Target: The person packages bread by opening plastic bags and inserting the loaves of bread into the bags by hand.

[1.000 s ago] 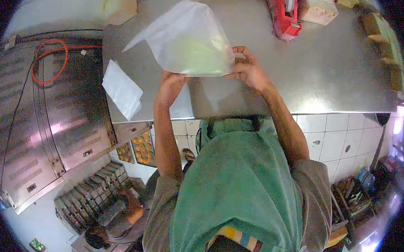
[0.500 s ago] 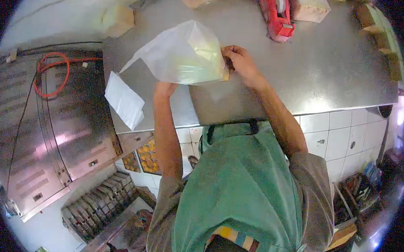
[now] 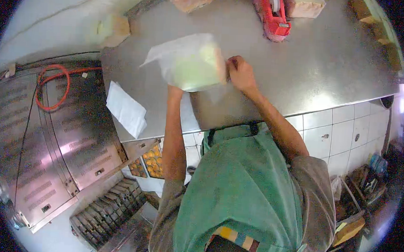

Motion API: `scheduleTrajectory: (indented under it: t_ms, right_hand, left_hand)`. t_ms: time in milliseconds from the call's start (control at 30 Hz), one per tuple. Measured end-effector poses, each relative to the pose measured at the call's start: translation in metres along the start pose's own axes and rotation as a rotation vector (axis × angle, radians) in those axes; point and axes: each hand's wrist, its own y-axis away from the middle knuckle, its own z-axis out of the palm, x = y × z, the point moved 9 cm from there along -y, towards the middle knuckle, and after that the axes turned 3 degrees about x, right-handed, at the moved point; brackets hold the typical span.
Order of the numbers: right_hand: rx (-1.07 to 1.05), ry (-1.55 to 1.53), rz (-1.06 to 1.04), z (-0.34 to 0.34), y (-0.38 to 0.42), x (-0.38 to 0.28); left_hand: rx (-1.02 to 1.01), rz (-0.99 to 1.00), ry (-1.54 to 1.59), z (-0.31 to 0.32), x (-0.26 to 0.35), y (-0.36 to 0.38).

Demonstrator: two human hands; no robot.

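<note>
A pale, greenish block that looks like a loaf of bread (image 3: 193,71) sits inside a clear plastic bag (image 3: 162,55), smeared by motion, above the metal table. The bag's loose end points left. My left hand (image 3: 175,91) reaches up under the near side of the bag and seems to hold it; its fingers are hidden behind the bag. At the loaf's right end is my right hand (image 3: 240,73), with fingers curled and pinched close against the bag's edge. Whatever lies between those fingertips is too small to make out.
A stack of white sheets or bags (image 3: 126,110) lies at the left of the metal table (image 3: 333,64). At the back stand a red tape dispenser (image 3: 276,20) and loaves, one beside it (image 3: 305,4). More wrapped loaves (image 3: 113,30) sit near the wall. A metal oven-like cabinet (image 3: 51,132) adjoins the left.
The bagged loaf has turned and shifted slightly down, and its loose end has drawn in. My left forearm has moved right. My right hand has come slightly lower, still by the loaf's right end.
</note>
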Motion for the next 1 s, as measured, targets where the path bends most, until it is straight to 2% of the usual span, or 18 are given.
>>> scheduleTrajectory:
  t_ms: [133, 233, 333, 467, 533, 567, 667, 767, 867, 967, 1000]
  right_hand:
    - [-0.092, -0.062, 0.018, -0.006, 0.01, -0.014]
    - [-0.116, 0.176, -0.16, -0.006, 0.004, -0.016]
    - [-0.183, 0.466, -0.231, -0.004, 0.019, -0.034]
    - [-0.154, 0.623, -0.245, 0.008, 0.015, -0.026]
    - [-0.133, 0.634, -0.241, 0.002, 0.017, -0.03]
    - [-0.149, 0.624, -0.237, 0.002, 0.016, -0.029]
    - [-0.165, 0.601, -0.23, 0.001, 0.015, -0.026]
    - [-0.154, 0.577, -0.245, 0.004, 0.018, -0.023]
    - [-0.176, 0.532, -0.247, 0.006, 0.022, -0.024]
    - [-0.197, 0.474, -0.252, 0.004, 0.023, -0.025]
    - [-0.2, 0.474, -0.252, 0.001, 0.023, -0.028]
  left_hand:
    - [-0.026, 0.11, -0.148, 0.003, 0.008, -0.007]
    - [-0.056, 0.18, -0.223, 0.005, 0.019, -0.005]
    - [-0.068, 0.242, -0.289, 0.008, 0.031, -0.003]
    - [-0.051, 0.352, -0.406, 0.003, 0.037, -0.002]
    - [-0.042, 0.297, -0.369, -0.005, 0.027, -0.002]
    - [-0.038, 0.21, -0.313, -0.008, 0.017, 0.0]
    - [-0.101, -0.141, 0.026, -0.01, 0.074, 0.035]
    - [-0.118, -0.208, 0.027, -0.012, 0.055, 0.048]
    - [-0.001, -0.06, -0.024, -0.017, 0.077, 0.049]
    - [0.001, -0.2, -0.11, -0.02, 0.098, 0.055]
    - [-0.022, -0.134, -0.129, -0.017, 0.093, 0.052]
